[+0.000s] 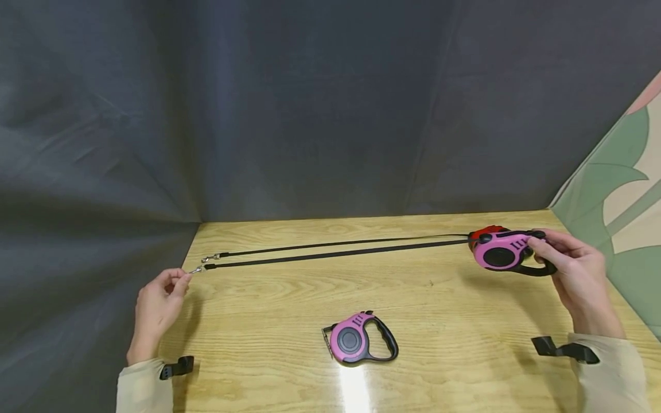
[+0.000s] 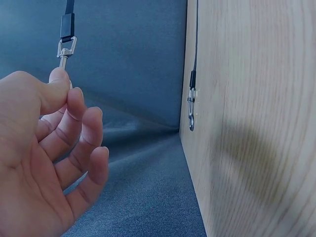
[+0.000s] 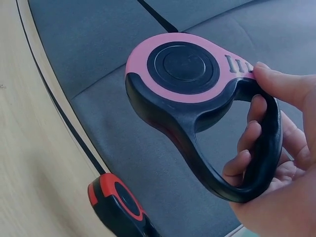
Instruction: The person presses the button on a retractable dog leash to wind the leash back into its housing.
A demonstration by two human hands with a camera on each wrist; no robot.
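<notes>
My left hand point(image 1: 160, 304) pinches the metal snap hook point(image 2: 64, 58) of a black leash strap point(image 1: 330, 253) between thumb and forefinger. The strap stretches taut across the table to a pink and black retractable leash point(image 3: 183, 66). My right hand point(image 1: 578, 275) grips that leash by its black loop handle, raised above the table. Beneath and behind it lies a red and black retractable leash point(image 3: 126, 200), partly hidden in the head view. Its thin strap runs left along the table to its own snap hook point(image 2: 191, 111).
A second pink retractable leash point(image 1: 349, 340) lies at the front middle of the wooden table point(image 1: 258, 355), its strap drawn in and its hook at the casing. Dark grey cloth point(image 1: 330, 115) hangs behind and to the left. A patterned panel point(image 1: 635, 223) borders the right side.
</notes>
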